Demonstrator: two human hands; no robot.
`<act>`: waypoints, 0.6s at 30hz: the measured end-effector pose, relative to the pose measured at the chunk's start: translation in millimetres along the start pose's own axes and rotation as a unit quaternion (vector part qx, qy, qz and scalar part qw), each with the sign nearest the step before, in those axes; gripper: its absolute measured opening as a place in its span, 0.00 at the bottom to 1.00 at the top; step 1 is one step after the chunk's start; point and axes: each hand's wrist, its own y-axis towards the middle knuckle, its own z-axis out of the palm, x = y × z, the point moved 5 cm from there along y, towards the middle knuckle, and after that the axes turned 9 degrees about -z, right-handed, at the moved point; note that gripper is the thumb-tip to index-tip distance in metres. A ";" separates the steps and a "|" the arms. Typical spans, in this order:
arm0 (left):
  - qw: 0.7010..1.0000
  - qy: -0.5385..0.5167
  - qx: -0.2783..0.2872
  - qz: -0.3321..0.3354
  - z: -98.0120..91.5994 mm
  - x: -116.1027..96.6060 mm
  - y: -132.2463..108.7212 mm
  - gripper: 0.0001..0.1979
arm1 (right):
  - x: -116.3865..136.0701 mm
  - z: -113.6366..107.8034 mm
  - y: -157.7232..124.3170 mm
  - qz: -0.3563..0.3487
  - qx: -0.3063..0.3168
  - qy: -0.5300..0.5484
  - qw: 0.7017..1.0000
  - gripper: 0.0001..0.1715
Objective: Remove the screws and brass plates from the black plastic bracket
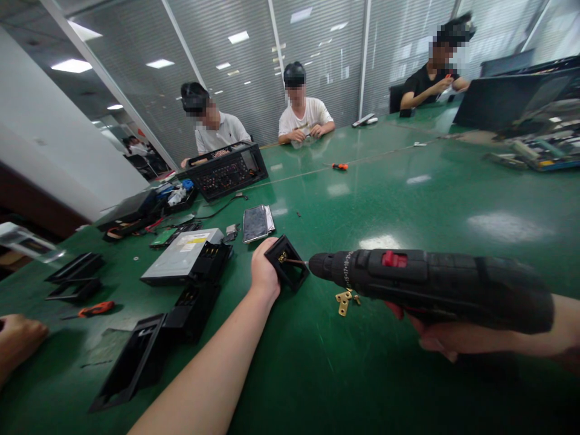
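Black, open-fronted plastic box (292,279): your left grip (264,272) clamps it, likely steadying it for the black pistol-shaped drill (421,275) clamped in your right grip (437,339), beside the box.

The left forearm (217,356), smoothly tapered, and the right forearm (564,320) are both bare.

Head cam only: looks fwd/dn across grn table (408,208), drill (435,287) close, blinds (333,45) far.
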 end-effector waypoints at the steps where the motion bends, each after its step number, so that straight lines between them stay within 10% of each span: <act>1: 1.000 0.003 0.000 -0.001 -0.1 0.2 0.0 0.13 | -0.5 -0.2 -0.1 0.000 0.002 -0.002 1.000 0.21; 18: 1.000 -0.007 -0.002 -0.001 3.3 -1.9 -0.6 0.13 | -6.0 -3.8 -3.3 -0.034 -0.014 -0.050 0.998 0.24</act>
